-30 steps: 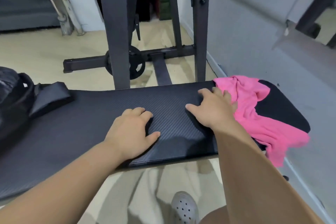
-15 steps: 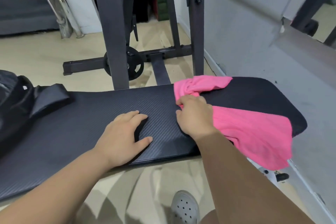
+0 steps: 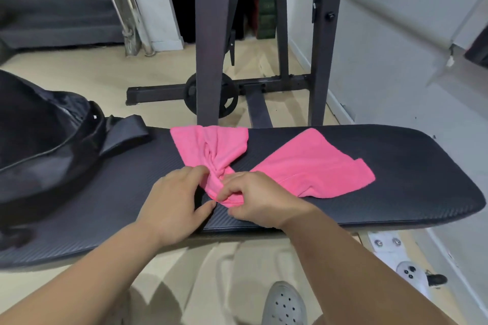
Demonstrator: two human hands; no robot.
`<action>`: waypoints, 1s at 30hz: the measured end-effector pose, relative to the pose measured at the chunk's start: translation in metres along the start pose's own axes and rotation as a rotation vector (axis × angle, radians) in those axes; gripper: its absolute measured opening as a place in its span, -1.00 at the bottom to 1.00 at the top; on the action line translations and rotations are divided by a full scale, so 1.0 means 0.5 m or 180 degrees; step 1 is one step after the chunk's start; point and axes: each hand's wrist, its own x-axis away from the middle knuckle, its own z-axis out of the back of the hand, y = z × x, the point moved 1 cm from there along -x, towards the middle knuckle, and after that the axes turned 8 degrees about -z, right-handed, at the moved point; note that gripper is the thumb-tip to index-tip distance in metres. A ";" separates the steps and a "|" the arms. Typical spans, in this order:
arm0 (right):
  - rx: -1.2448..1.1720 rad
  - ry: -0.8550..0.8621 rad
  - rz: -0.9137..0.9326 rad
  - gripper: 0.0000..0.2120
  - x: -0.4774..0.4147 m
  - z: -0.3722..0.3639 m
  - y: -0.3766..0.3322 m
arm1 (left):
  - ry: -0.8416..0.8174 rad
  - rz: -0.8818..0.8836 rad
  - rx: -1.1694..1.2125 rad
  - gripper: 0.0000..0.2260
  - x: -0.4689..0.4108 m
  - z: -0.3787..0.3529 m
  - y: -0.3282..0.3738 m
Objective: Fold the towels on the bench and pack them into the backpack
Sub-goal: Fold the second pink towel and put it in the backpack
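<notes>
Left hand [image 3: 175, 200]: I pinched the towel [image 3: 314, 163] at its bunched middle.
Right hand [image 3: 260, 199]: I gripped the same bunch.
Bench [image 3: 409, 192]: carried the towel.

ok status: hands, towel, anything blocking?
Left hand and right hand pinching pink towel, bunched mid-bench. Unfolded. Backpack at left. Nothing blocking.
</notes>
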 end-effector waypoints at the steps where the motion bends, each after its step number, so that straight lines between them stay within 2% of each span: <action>1: 0.0038 -0.0049 0.0023 -0.67 -0.002 -0.007 -0.006 | 0.0037 0.0023 -0.0010 -0.56 0.002 0.004 -0.004; 8: 0.0433 0.0092 0.0006 -0.63 -0.003 -0.013 -0.011 | -0.0078 -0.0301 -0.0279 -0.66 0.010 0.003 -0.022; 11: 0.0931 0.0733 -0.0077 -0.77 -0.003 0.001 0.006 | -0.0030 -0.0226 -0.0456 -0.68 0.010 0.002 -0.027; 13: 0.1222 0.1224 -0.0314 -0.85 -0.001 0.013 0.020 | 0.0055 -0.0179 -0.0618 -0.71 0.007 -0.001 -0.030; 15: 0.1363 0.1455 -0.0631 -0.86 0.003 0.023 0.034 | 0.0055 -0.0067 -0.0701 -0.72 0.005 -0.001 -0.033; 20: 0.1507 0.1520 -0.0882 -0.85 0.008 0.020 0.050 | -0.0036 0.0333 -0.0634 -0.60 0.003 -0.001 -0.037; 24: 0.1648 0.1671 -0.0983 -0.88 0.006 0.007 0.048 | 0.0052 0.0477 -0.0607 -0.71 -0.009 -0.004 -0.034; 30: 0.1682 0.1537 -0.1091 -0.75 0.010 0.019 0.051 | 0.0047 0.0516 -0.0595 -0.75 -0.001 -0.004 -0.049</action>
